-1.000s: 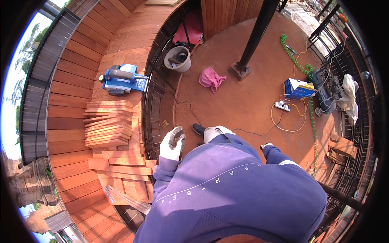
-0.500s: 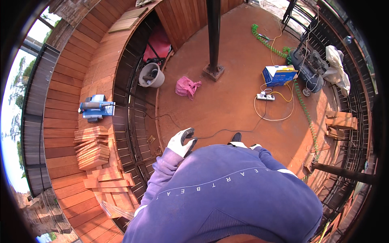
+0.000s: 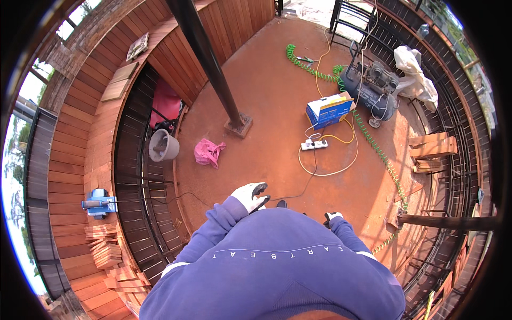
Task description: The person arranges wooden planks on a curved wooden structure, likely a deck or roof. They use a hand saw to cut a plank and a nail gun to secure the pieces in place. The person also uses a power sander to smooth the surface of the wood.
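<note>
My left hand (image 3: 249,198), in a white glove with black fingertips, hangs ahead of my torso over the floor. Its thumb and fingers are apart, and nothing is between them. My right hand (image 3: 333,217), gloved the same way, shows only in part beyond my right sleeve; its fingers look slightly apart, with no object visible in them. A dark power cord (image 3: 302,193) runs along the floor near my left hand. A pink plastic bag (image 3: 208,153) lies on the floor farther off. A blue power planer (image 3: 100,204) rests on the curved wooden bench at left.
Wood pieces (image 3: 108,254) are stacked on the bench. A grey bucket (image 3: 164,145) stands below it. Ahead rises a black post (image 3: 210,66). On the floor are a blue box (image 3: 329,112), a power strip (image 3: 313,144), a green coiled hose (image 3: 377,150) and an air compressor (image 3: 369,88).
My view has turned left and shifted forward, so the planer, bag and box sit farther left in the picture. My right hand shows more beside my body; my left hand stays empty.
</note>
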`<state>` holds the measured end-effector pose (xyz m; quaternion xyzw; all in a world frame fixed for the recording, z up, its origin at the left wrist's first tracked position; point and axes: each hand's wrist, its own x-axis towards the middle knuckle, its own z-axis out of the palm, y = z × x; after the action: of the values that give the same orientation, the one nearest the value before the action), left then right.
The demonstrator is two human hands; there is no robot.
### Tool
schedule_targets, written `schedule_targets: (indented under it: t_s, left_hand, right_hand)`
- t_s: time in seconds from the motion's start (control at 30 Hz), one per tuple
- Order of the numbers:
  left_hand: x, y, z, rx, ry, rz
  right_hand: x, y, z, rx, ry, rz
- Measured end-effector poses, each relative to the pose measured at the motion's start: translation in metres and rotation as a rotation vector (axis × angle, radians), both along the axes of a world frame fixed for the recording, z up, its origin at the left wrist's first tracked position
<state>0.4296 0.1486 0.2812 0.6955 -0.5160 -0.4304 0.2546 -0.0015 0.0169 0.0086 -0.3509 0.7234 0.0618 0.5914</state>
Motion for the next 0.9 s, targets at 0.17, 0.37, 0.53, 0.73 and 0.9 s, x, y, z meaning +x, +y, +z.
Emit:
schedule_targets:
  t_s: [0.17, 0.37, 0.53, 0.73, 0.9]
  left_hand:
    - [0.023, -0.046, -0.027, 0.059, 0.029, -0.056]
    - [0.069, -0.160, -0.056, 0.178, 0.045, -0.094]
    - [0.144, -0.270, -0.089, 0.077, 0.143, -0.068]
    - [0.220, -0.388, -0.104, 0.496, 0.895, 0.182]
    - [0.234, -0.447, -0.059, 0.368, 0.916, 0.092]
  right_hand:
    - [-0.018, 0.005, -0.059, -0.014, 0.179, 0.470]
    - [0.067, -0.065, -0.118, -0.138, 0.273, 0.554]
    - [0.189, -0.202, -0.095, -0.300, -0.020, 0.572]
    - [0.421, -0.337, 0.173, -0.688, -0.411, 0.444]
    - [0.488, -0.375, 0.214, -0.870, -0.538, 0.605]
